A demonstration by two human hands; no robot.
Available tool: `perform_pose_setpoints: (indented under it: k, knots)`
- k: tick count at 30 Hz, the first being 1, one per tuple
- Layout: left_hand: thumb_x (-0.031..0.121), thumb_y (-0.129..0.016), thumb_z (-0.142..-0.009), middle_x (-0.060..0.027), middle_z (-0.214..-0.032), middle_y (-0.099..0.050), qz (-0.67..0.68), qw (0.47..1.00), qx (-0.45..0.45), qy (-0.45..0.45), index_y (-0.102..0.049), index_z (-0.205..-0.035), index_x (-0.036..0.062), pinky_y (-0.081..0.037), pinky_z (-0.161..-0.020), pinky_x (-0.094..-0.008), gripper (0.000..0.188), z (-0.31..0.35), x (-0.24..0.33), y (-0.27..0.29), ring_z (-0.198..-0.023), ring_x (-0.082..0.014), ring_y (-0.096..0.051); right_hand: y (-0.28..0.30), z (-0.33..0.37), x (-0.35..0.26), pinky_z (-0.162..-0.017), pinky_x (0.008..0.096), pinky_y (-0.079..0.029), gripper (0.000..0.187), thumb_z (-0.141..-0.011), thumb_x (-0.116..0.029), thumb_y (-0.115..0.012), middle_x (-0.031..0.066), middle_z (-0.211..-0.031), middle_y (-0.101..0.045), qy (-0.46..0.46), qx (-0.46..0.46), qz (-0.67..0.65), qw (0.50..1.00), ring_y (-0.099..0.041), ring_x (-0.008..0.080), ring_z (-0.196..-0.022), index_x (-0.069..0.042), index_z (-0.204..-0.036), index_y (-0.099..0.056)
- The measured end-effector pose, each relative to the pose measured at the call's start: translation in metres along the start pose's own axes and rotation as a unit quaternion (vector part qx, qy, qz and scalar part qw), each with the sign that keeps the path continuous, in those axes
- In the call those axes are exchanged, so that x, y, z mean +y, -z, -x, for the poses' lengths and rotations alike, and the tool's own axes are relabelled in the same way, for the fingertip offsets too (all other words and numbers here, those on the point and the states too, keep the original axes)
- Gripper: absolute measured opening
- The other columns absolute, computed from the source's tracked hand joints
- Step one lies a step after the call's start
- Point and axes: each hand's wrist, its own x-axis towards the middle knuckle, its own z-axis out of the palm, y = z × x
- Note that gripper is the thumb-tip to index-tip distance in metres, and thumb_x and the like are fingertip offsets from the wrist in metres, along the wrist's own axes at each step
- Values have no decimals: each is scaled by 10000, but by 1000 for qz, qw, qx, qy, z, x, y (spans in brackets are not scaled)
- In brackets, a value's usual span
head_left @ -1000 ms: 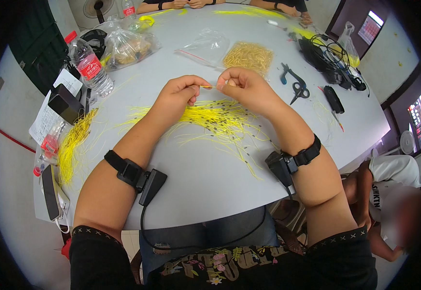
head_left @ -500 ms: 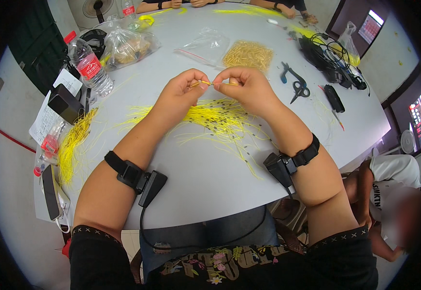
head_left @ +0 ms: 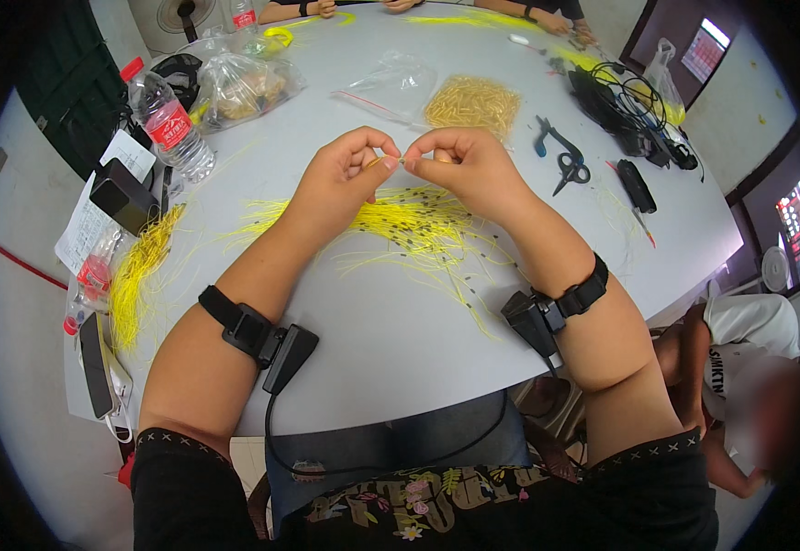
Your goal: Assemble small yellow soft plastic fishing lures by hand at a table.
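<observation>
My left hand (head_left: 340, 179), upper centre of the frame, is pinching a thin yellow strand (head_left: 378, 162) between thumb and forefinger; my right hand (head_left: 469, 165), just beside it, is pinching too, its fingertips meeting the left ones at the strand's end, the exact grip being too small to tell. Below both hands, at the centre, a spread of yellow strings (head_left: 418, 225) with small dark beads is lying on the grey table (head_left: 372, 367). Above the right hand, a heap of small golden tubes (head_left: 473, 103) is lying beside a clear plastic bag (head_left: 389, 87). Right of centre: scissors (head_left: 571, 173) and a black-handled tool (head_left: 637, 186) are resting apart. Upper right: black cables (head_left: 615, 115) are lying tangled. Upper left: a red-capped bottle (head_left: 168, 129) is standing near a filled plastic bag (head_left: 239, 92). Left: a black box (head_left: 124, 197) is sitting above a second yellow bundle (head_left: 134, 298). Top edge: other people's hands are working near more yellow strings (head_left: 464, 20).
</observation>
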Motion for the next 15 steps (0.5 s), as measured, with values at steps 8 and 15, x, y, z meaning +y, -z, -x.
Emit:
perform_pose_setpoints:
  k: [8, 15]
  knots:
    - [133, -590, -907, 77, -657, -460, -22, 1000, -6, -15, -569, -971, 74, -336, -504, -176, 90, 1, 0, -1, -560, -8, -402, -1, 0, 1, -446, 220, -254, 141, -823, -196, -680, -96, -531, -396, -9, -8, -23, 1000, -322, 18, -482, -64, -867, -698]
    - [123, -584, -909, 65, -690, -468, -26, 1000, -4, -13, -554, -969, 88, -379, -516, -174, 75, 1, 1, -5, -564, -9, -406, 0, 0, 3, -453, 209, -283, 136, -823, -185, -675, -85, -566, -470, -29, -16, -62, 998, -369, 15, -497, -54, -855, -696]
